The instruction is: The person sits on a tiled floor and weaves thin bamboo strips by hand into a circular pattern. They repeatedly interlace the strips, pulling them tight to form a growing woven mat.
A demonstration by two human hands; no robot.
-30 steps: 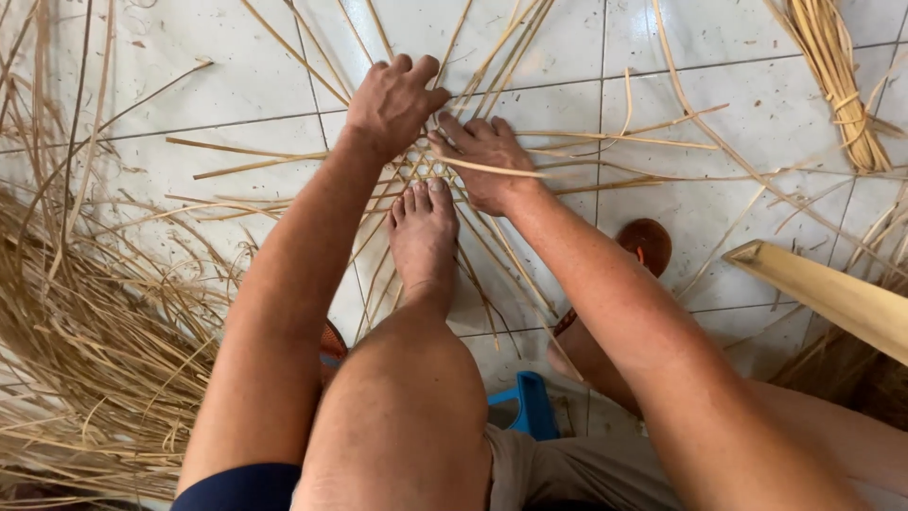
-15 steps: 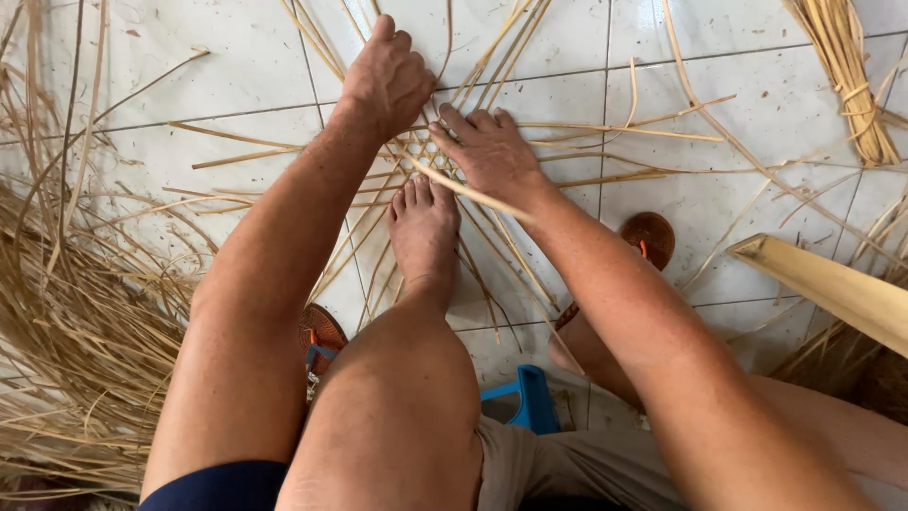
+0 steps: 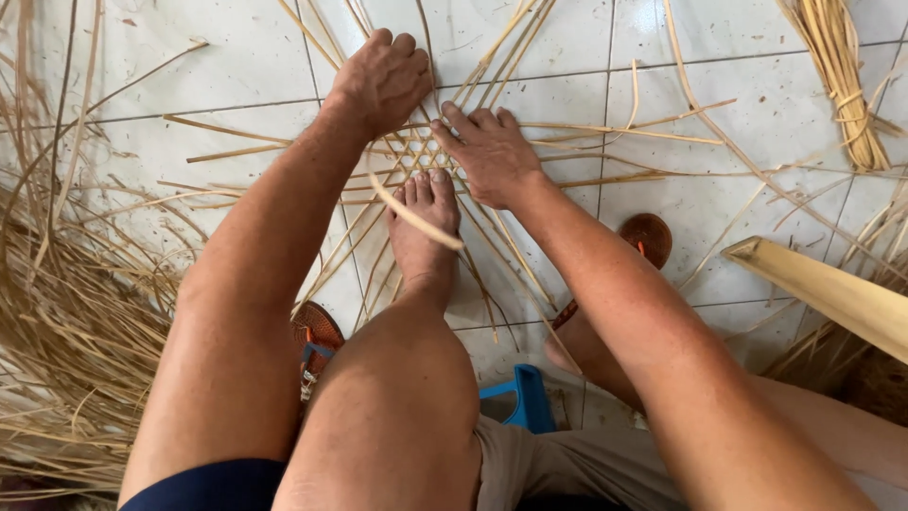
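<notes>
A heap of loose bamboo strips (image 3: pixel 57 312) lies left of the woven start (image 3: pixel 416 161); the left hand (image 3: pixel 383 80) curls onto its strips, the bare foot (image 3: pixel 426 222) pins it, and the right hand (image 3: pixel 492 151) presses flat, fingers spread. Only a small centre looks woven, with long spokes left on the white tiled floor (image 3: pixel 236 57).

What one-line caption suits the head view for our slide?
Left hand and right hand press crossed bamboo strips on tiled floor, bare foot pinning them.

floor: white glazed tiles (image 3: pixel 218 66), grey grout; light: even daylight; furniture: blue stool (image 3: pixel 525 397)
</notes>
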